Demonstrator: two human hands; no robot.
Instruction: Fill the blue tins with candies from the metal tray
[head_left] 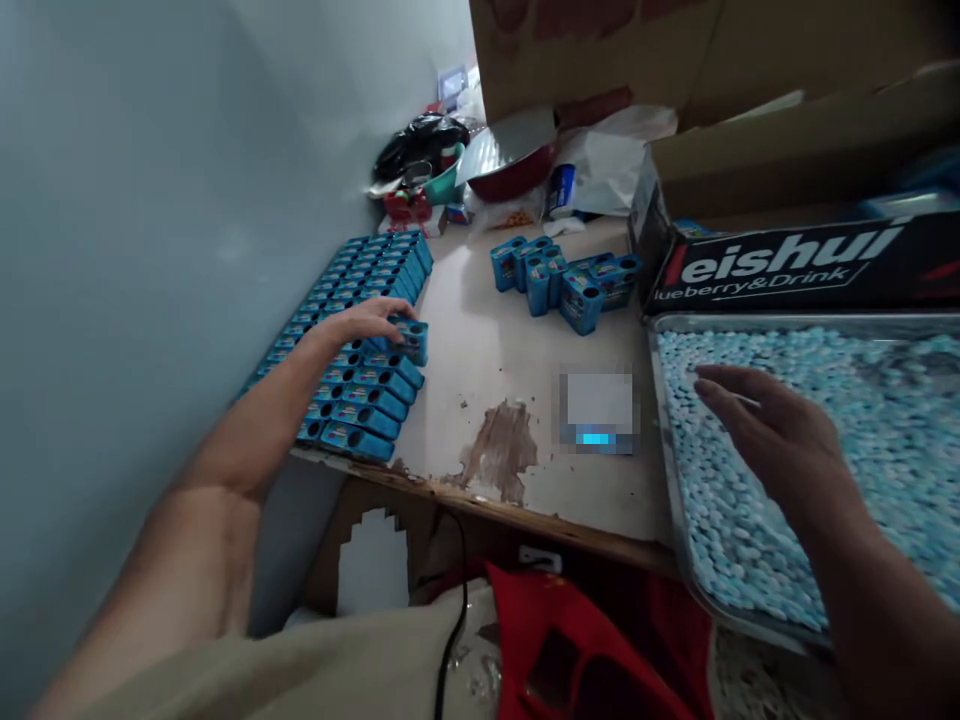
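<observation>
My left hand (pixel 375 318) is closed around a small blue box (pixel 414 342) with a dark round opening, at the right edge of a block of matching blue boxes (pixel 360 410). These boxes lie packed in rows along the wall side of the table. Over a metal tray (pixel 667 440) of small pale-blue and white tablets (pixel 750 540) hovers my right hand (pixel 772 425), with thumb and fingertips brought together. A thin white sliver shows between its fingers; what it is cannot be made out.
Several loose blue boxes (pixel 581 300) stand mid-table, left of a black printed carton (pixel 795 265). A pixelated pale object (pixel 600 408) lies left of the tray. Behind are a red basin (pixel 514 180), a green bowl (pixel 446 185) and plastic bags. The table's front edge (pixel 555 525) is worn.
</observation>
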